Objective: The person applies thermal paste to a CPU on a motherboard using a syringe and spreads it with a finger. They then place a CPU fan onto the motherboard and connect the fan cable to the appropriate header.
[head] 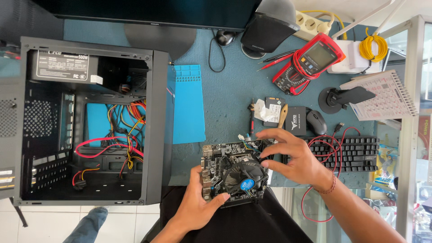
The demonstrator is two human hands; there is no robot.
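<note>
Looking down from the head camera, I see my two bare hands holding a small computer motherboard (234,173) at the near edge of a blue-green work mat (225,90), just above my lap. My left hand (198,204) grips the board's lower left corner, the thumb lying across its front edge and the other fingers curled underneath. My right hand (292,155) comes in from the right, its fingers spread and bent, the fingertips touching the board's upper right edge beside the round black cooling fan (240,175) that sits in the middle of the board. I cannot tell whether the right hand pinches anything small. A red cord bracelet (330,184) circles my right wrist.

To the left stands an open black computer case (155,126), its side panel off, showing a power supply (63,66) at the top and a tangle of red, yellow and black cables (121,135) inside. A blue silicone tray mat (188,103) lies between the case and the board. Behind my right hand lies a black keyboard (355,153) with a red wire looped over it, a black mouse (317,121), and two flat black drives (295,120) near each other. Farther back rests a red multimeter (310,60) wrapped in its leads, a spiral-bound calendar (387,94), a coil of yellow cable (373,47), and the base of a monitor (157,38).
</note>
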